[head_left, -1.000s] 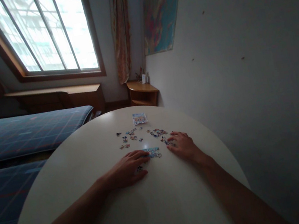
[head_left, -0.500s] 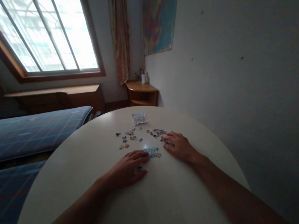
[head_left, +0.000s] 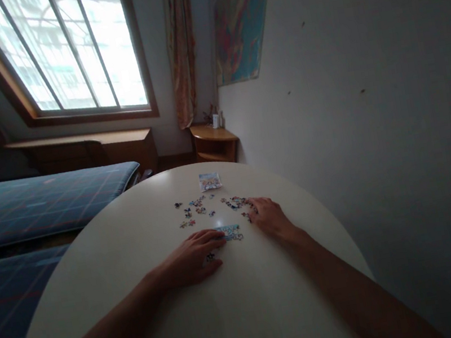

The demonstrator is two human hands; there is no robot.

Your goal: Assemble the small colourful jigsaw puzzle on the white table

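My left hand (head_left: 196, 254) lies on the table with fingers stretched out, their tips on the left part of a joined blue puzzle section (head_left: 231, 233). Under its palm, between thumb and fingers, sits a dark loose puzzle piece (head_left: 210, 257). To the right, my right hand (head_left: 267, 215) rests at the edge of a pile of loose puzzle pieces (head_left: 236, 202), its fingers bent and touching pieces there. Whether it grips one is hard to see. More scattered puzzle pieces (head_left: 200, 210) lie beyond my left hand.
A small picture packet (head_left: 210, 181) lies toward the far side of the round white table (head_left: 130, 218). The wall (head_left: 379, 167) runs close along the right. Left of the table are mattresses (head_left: 42, 203), and behind it stands a wooden corner shelf (head_left: 213, 132).
My right hand has shifted slightly among the loose pieces, and its fingers have drawn up toward the pile. The left hand stays in place on the joined section.
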